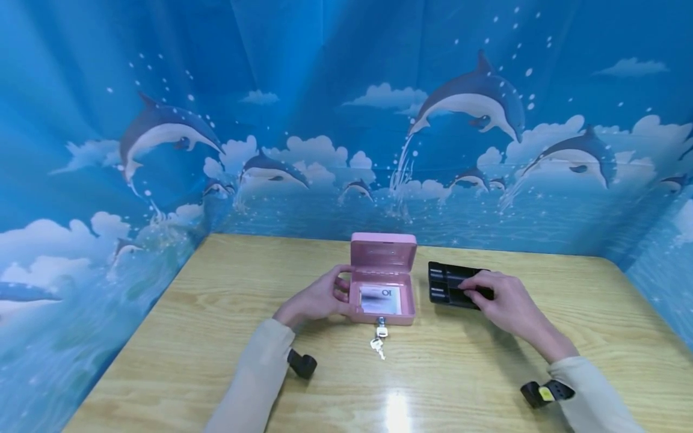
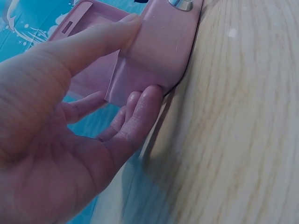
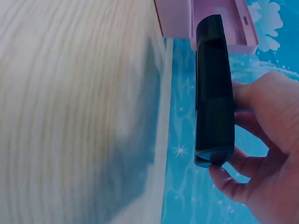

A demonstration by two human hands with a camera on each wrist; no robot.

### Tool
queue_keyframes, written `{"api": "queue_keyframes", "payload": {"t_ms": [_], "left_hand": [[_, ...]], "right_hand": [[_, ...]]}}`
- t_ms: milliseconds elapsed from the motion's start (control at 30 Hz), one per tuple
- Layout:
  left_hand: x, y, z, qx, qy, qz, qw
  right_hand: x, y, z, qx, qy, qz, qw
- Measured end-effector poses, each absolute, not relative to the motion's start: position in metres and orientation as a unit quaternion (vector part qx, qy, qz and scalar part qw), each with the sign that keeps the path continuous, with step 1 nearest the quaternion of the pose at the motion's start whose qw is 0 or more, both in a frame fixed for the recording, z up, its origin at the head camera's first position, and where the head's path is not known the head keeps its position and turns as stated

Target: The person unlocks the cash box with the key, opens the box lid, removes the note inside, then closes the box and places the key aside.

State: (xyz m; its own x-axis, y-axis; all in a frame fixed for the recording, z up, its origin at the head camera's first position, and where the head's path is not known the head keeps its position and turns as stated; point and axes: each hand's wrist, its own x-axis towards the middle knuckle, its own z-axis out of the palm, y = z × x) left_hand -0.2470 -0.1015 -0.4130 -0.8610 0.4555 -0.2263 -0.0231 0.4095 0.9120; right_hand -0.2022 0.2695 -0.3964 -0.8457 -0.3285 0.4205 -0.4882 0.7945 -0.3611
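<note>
Pink cash box (image 1: 381,275) sits on the tabletop (image 1: 460,373) near its far edge, hinged lid up and leaning back. We judge it to be thin painted metal: stiff, fairly light, a little slick on its rounded corners, hard to break. The left hand (image 1: 321,296) grips its left end, thumb along the rim and fingers bent against the side wall, which looks to us a sound place to steady it. Inside lies a banknote (image 1: 381,299), limp and easily creased; we would lift it by an edge. Keys (image 1: 377,346) hang at the front lock, small enough to snag.

Just right of the box, the right hand (image 1: 505,302) pinches a black compartment tray (image 1: 455,275), which the right wrist view shows raised off the surface. We take it for light, smooth, fairly rigid plastic; a divider or rim should offer better purchase than its glossy outer wall.

Beneath, we see pale wood grain, smooth enough to throw a bright glare at the near side, so things may slide readily. A dolphin-printed backdrop (image 1: 325,126) hangs behind and wraps both sides, softly creased, hiding whatever room lies beyond.
</note>
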Motion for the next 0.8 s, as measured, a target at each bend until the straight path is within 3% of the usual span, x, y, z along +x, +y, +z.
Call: {"api": "queue_keyframes", "payload": {"t_ms": [467,800], "left_hand": [[-0.247,-0.1,-0.412,0.133,0.813,0.519,0.226],[-0.248,-0.099,-0.41,0.13,0.811,0.522,0.233]], "right_hand": [[-0.225,0.298,-0.413,0.214,-0.931,0.219,0.201],[-0.246,0.314,-0.418,0.199,-0.935,0.223,0.19]]}}
